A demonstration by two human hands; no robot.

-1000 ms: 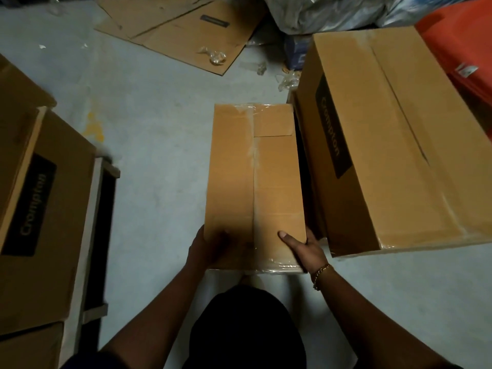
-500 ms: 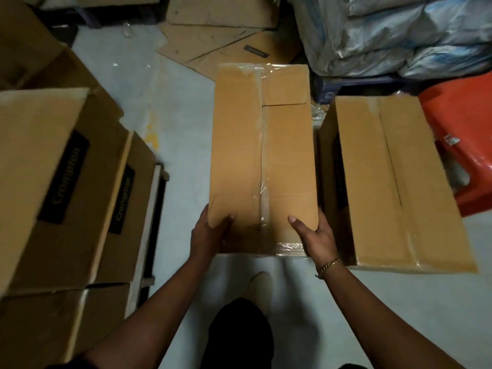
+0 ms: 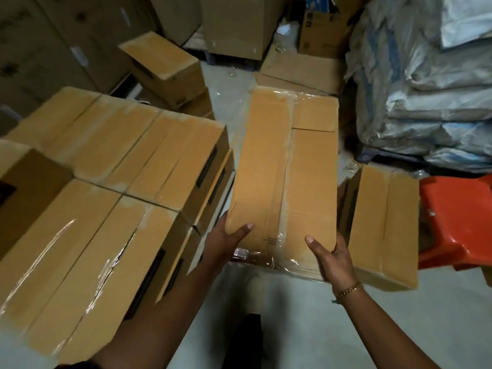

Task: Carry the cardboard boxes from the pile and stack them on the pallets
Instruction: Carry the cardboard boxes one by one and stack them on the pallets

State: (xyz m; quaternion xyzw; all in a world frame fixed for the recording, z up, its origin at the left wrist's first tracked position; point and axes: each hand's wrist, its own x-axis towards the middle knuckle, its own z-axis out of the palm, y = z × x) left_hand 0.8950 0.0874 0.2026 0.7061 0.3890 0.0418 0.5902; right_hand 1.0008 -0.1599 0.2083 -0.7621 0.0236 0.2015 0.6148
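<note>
Both hands are gripping the near end of a taped box (image 3: pixel 282 177), my left hand (image 3: pixel 226 243) curling round one corner, my right hand (image 3: pixel 332 259) round the other, thumbs on top. On my left the stacked boxes (image 3: pixel 119 169) are lying in rows; my taped box is hanging just beside their right edge. A loose box (image 3: pixel 383 225) is sitting on the floor to my right. I'm judging this the carrying step: next it is needing a swing left, over the top row, set down square.

The grey floor (image 3: pixel 399 328) bears a cardboard box (image 3: pixel 383 225) at right, an orange plastic stool (image 3: pixel 458 222) beside it, and flattened cardboard (image 3: pixel 300 73) at upper centre.
</note>
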